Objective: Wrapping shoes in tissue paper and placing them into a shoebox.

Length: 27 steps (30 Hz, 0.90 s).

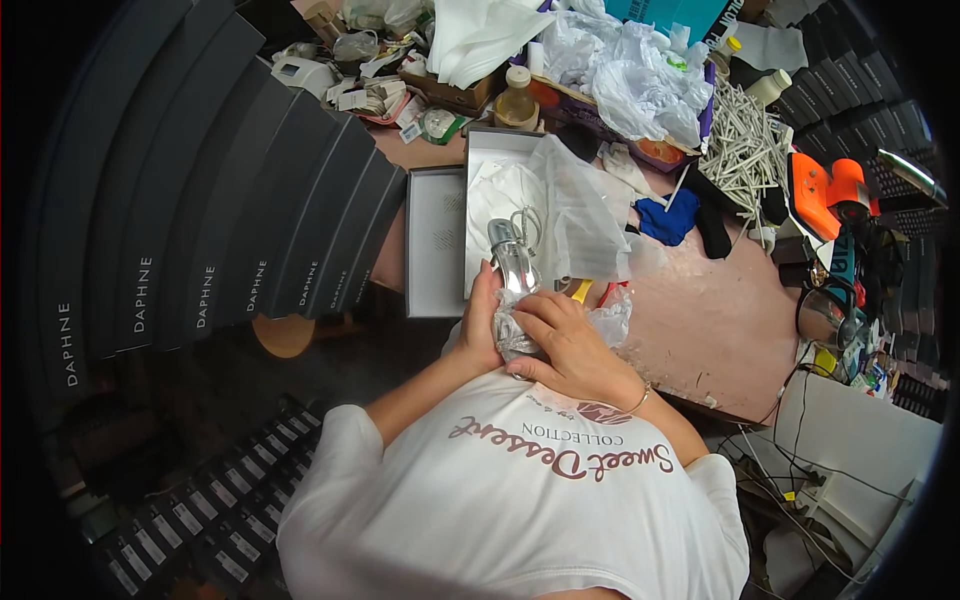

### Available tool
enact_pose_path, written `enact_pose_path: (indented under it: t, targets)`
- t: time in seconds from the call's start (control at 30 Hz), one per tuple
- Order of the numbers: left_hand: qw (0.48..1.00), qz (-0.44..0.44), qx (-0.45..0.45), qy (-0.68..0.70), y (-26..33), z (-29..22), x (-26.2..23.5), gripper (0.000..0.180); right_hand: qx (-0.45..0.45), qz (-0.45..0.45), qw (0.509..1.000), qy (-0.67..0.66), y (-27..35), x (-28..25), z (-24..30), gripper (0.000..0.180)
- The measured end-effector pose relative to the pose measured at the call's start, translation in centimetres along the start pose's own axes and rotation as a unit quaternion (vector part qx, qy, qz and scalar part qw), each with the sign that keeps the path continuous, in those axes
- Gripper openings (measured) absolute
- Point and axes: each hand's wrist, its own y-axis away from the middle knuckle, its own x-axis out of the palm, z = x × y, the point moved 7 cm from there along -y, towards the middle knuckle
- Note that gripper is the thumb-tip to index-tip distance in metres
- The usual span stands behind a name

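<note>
Close to my body, both hands are closed on a shiny silver shoe point(515, 264), its lower part wrapped in crinkled clear plastic point(513, 328). My left hand point(482, 322) grips it from the left side. Across the plastic from the right lie the bent fingers of my right hand point(563, 345). Just beyond is an open shoe box point(478, 148) with white tissue paper point(497, 188) inside. Silvery straps point(530, 228) show in the box, partly hidden by the shoe. A translucent sheet point(582, 215) hangs over the box's right side, and a grey-white box part point(436, 240) adjoins its left.
Tall stacks of dark shoe boxes point(240, 180) stand on the left. At the back, a carton holds crumpled plastic bags point(640, 75). White sticks point(745, 150), a blue cloth point(668, 218) and an orange tool point(815, 195) lie to the right on the pinkish table point(700, 320).
</note>
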Motion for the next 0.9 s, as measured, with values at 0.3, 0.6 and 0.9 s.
enact_pose_path:
  t: [0.3, 0.6, 0.9]
  targets:
    - [0.995, -0.027, 0.026, -0.097, -0.5, 0.1, 0.3, 0.059, 0.053, 0.179, 0.981, -0.049, -0.6, 2.4, -2.3, 0.048]
    - [0.998, -0.023, -0.002, 0.053, 0.5, -0.4, -0.7, 0.065, -0.137, 0.062, 0.986, -0.077, -2.4, 1.2, 0.0, 0.053]
    - [0.992, -0.101, -0.022, 0.072, 2.8, 2.0, -3.3, 0.064, -0.096, 0.191, 0.968, -0.132, -1.9, 5.0, -0.4, 0.051]
